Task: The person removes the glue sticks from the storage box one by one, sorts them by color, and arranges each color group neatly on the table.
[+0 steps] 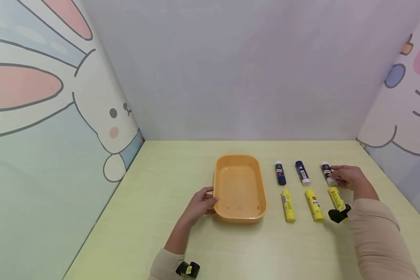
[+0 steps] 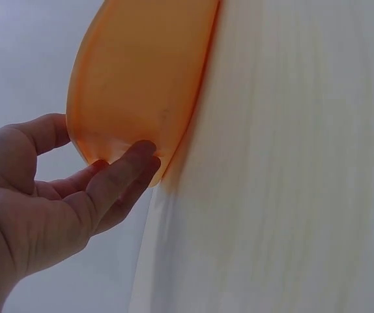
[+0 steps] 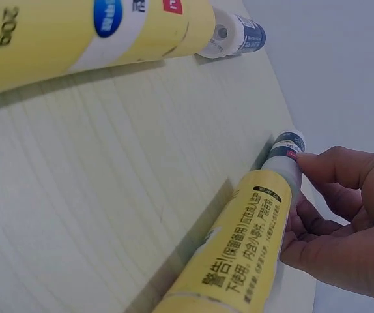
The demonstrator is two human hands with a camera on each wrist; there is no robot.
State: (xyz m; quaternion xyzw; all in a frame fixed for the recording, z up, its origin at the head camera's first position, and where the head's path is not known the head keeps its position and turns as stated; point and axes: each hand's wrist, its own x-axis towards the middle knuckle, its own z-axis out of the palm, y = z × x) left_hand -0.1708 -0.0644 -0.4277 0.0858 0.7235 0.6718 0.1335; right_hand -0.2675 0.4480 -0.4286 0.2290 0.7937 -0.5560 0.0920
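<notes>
My left hand (image 1: 202, 202) holds the near left rim of an orange plastic tray (image 1: 239, 186); the left wrist view shows fingers on both sides of its wall (image 2: 141, 85). Over at the right, my right hand (image 1: 350, 177) has bent fingers at the side of a dark blue glue stick (image 1: 326, 170) with a white cap. That stick lies on the table, its label partly showing in the right wrist view. Just nearer than it lies a yellow glue stick (image 1: 336, 197), close to my lower fingers and partly hidden by the wrist camera in the head view.
Two more dark blue glue sticks, one left (image 1: 280, 174) and one middle (image 1: 302, 173), lie in the far row. Two yellow glue sticks, one left (image 1: 288, 206) and one middle (image 1: 314, 205), lie in the near row. Walls border the pale table (image 1: 168, 175) behind and at both sides.
</notes>
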